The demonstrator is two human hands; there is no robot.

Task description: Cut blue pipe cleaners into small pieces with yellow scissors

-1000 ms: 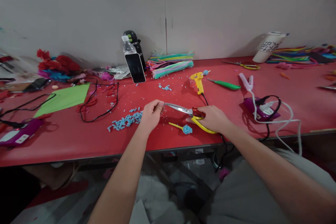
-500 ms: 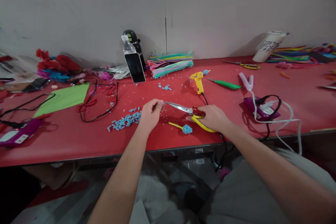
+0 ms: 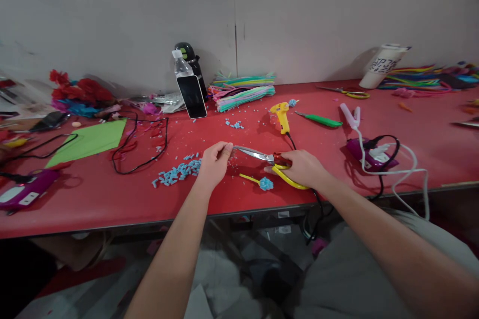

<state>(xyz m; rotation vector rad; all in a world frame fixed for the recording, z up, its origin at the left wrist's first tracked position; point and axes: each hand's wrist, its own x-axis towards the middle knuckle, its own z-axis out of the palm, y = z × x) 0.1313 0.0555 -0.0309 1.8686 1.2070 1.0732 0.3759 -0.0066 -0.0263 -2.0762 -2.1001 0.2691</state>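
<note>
My right hand [image 3: 305, 167] grips a pair of scissors [image 3: 258, 154] by its yellow and red handles. The blades point left, their tips at the fingertips of my left hand [image 3: 217, 157]. Thumb and fingers of that hand are pinched together; what they hold is too small to name. To its left lies a pile of short light-blue pieces [image 3: 178, 173], partly covered by the hand. Below the scissors rests a yellow stick with a fluffy blue head [image 3: 266, 184].
Behind the hands are a yellow glue gun [image 3: 281, 117], a green-handled tool [image 3: 322, 119], a bundle of pipe cleaners [image 3: 245, 92] and a phone [image 3: 192, 96] leaning on a bottle. Purple power strips [image 3: 370, 154] with cables lie at both sides, and a green sheet [image 3: 90, 142] at left.
Both hands and the scissors stay almost in place. At the far left edge, a yellow item and part of another person's hand have come into view.
</note>
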